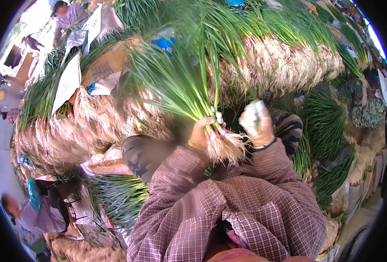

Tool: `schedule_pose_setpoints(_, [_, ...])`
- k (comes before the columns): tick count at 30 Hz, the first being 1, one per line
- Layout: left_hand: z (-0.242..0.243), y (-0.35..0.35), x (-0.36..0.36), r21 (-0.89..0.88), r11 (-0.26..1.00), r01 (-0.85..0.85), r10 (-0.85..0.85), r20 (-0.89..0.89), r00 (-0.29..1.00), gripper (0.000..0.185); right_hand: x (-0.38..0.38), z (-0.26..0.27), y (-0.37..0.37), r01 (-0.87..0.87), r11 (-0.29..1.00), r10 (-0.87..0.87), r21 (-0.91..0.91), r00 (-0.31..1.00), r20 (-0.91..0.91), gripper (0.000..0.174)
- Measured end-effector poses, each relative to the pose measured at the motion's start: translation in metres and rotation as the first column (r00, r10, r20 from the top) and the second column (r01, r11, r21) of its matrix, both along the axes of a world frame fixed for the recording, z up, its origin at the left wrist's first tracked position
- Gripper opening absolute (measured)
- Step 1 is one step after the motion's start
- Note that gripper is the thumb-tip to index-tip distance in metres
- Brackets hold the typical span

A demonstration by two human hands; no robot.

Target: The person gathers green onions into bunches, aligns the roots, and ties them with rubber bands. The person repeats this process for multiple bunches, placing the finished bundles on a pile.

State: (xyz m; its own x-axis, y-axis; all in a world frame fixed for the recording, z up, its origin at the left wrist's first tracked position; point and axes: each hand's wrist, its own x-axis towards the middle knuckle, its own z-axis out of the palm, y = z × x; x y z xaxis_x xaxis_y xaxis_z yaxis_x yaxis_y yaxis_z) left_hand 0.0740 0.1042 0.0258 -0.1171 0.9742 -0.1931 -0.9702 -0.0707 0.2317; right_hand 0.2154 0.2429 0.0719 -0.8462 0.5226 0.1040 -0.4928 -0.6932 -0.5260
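Observation:
My left hand (pixel 202 131) grips a bunch of green onions (pixel 193 95) just above the roots. The leaves fan up and to the left, and the pale, stringy roots hang below the fist. White coverings show on the fingertips. To the right of the bunch is my right hand (pixel 257 122), blurred, with white wrapping on its fingers and a dark band at the wrist. Whether its fingers hold anything cannot be made out. Behind both hands lies a long heap of green onions (pixel 278 62), with its roots facing me.
Another onion heap (pixel 114 121) extends to the left, with cardboard (pixel 106 62) on it. More onions (pixel 121 196) lie beside my left knee and others (pixel 326 121) at the right. A person (pixel 39 209) sits at the lower left; another person (pixel 69 16) is at the upper left.

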Motion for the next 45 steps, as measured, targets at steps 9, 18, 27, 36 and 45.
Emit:
schedule_pose_setpoints(9, [0.038,-0.016,-0.016,0.662,0.748,-0.05,0.01,0.064,0.998,0.031,0.018,-0.043,0.066,-0.388,0.637,-0.255,0.666,0.71,0.657,0.034])
schedule_pose_setpoints(18, [-0.017,-0.01,-0.033,0.126,0.977,-0.172,0.187,-0.119,0.975,0.047,-0.057,-0.049,0.132,-0.657,-0.041,-0.915,0.753,0.327,0.236,0.042])
schedule_pose_setpoints(27, [-0.019,-0.004,-0.029,0.025,0.974,-0.225,0.226,-0.203,0.953,0.039,-0.059,-0.037,0.115,-0.533,0.264,-0.81,0.803,0.329,0.485,0.039])
schedule_pose_setpoints(36, [-0.016,-0.005,-0.026,0.069,0.983,-0.17,0.175,-0.082,0.981,0.032,0.007,0.007,0.15,-0.195,0.86,-0.299,0.471,0.556,0.776,0.027])
schedule_pose_setpoints(45, [-0.031,-0.008,-0.029,0.036,0.988,-0.149,0.152,-0.137,0.979,0.03,-0.003,-0.016,0.117,-0.214,0.95,0.016,0.228,0.761,0.649,0.03])
